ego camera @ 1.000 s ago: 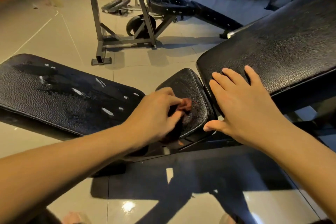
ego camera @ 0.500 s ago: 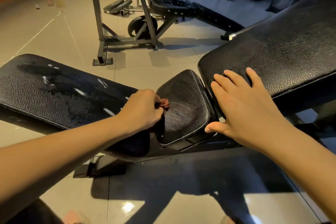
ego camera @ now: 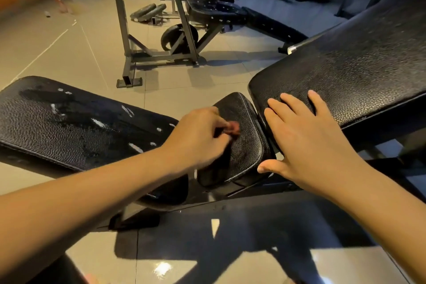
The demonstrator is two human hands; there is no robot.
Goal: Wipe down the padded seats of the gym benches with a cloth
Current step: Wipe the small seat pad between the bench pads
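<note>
A small black padded seat sits in the middle, between a long flat black pad on the left and an inclined black backrest on the right. My left hand grips a small reddish cloth and holds it against the small seat's left half; most of the cloth is hidden in my fist. My right hand lies flat with spread fingers on the lower end of the backrest. The long pad shows wet streaks and worn white spots.
Behind stands a grey steel rack with a weight plate leaning in it. Another black bench lies further back, with dumbbells on the tiled floor. The bench's frame runs below my hands.
My left hand with the cloth went left to the seat's edge, then back right onto the seat. My right hand has stayed on the backrest.
</note>
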